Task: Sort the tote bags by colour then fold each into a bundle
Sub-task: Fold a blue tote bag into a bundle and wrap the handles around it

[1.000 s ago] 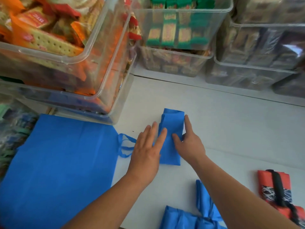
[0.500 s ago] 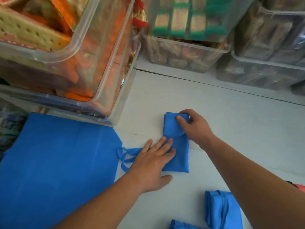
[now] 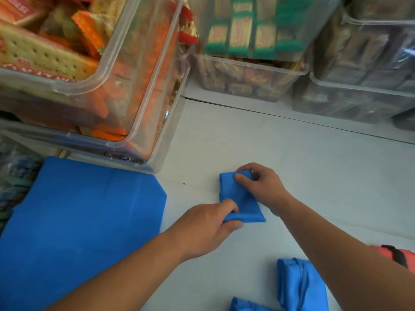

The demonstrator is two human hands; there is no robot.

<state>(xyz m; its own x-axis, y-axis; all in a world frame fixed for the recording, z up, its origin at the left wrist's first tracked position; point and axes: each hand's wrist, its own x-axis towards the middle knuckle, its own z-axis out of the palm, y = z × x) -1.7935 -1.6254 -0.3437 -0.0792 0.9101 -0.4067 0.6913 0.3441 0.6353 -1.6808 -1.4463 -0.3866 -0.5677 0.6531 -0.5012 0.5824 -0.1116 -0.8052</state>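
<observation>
The folded blue bag [image 3: 241, 198] lies mid-frame on the surface [image 3: 314, 164] — the left hand [image 3: 208, 223] has its fingers [image 3: 229, 206] clamped on the 6 o'clock end, and the right hand [image 3: 262, 187] pinches the 12 o'clock end. At 5 o'clock the bundles [image 3: 301, 286] are cut off; a red bag [image 3: 402, 254] is half hidden.

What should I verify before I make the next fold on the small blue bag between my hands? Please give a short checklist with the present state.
1. The left hand grips the near end of the folded blue bag: ok.
2. The right hand pinches its far end: ok.
3. No handle loop sticks out of the bag: ok.
4. The inner layers lie even: cannot tell, they are hidden.
5. The table is bare beside the bag, and the clear bin stands apart from it: ok.
6. Colours are kept apart, with the blue bundles near me and the orange bundle at the right edge: ok.
</observation>
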